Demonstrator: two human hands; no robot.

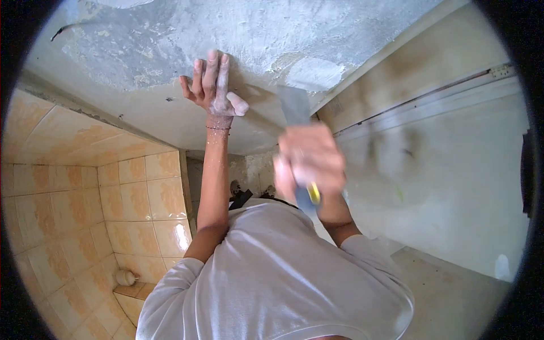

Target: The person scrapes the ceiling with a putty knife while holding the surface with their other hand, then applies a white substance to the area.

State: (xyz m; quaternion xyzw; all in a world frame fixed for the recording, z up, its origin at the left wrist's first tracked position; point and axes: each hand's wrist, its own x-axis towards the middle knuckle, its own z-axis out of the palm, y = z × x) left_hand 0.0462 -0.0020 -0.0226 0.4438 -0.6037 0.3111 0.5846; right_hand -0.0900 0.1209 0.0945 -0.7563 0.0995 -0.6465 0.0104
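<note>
My left hand (pixel 212 90) lies against the wall (pixel 187 122) with its fingers spread, white dust or plaster on the fingers and thumb. A thin bracelet circles the wrist. My right hand (pixel 310 156) is closed around the handle of a putty knife (pixel 294 105), and both are blurred by motion. The wide grey blade points up toward the wall, near a pale smooth patch (pixel 315 73). Whether the blade touches the wall I cannot tell. Rough grey plaster (pixel 226 34) covers the upper wall above my left hand.
Orange-patterned tiles (pixel 133 175) line a recess on the left, where a round whitish object (pixel 126 277) sits on a tiled ledge. To the right runs a pale door or panel (pixel 442 187) with a long metal strip. A dark wire (pixel 59 31) sticks out at upper left.
</note>
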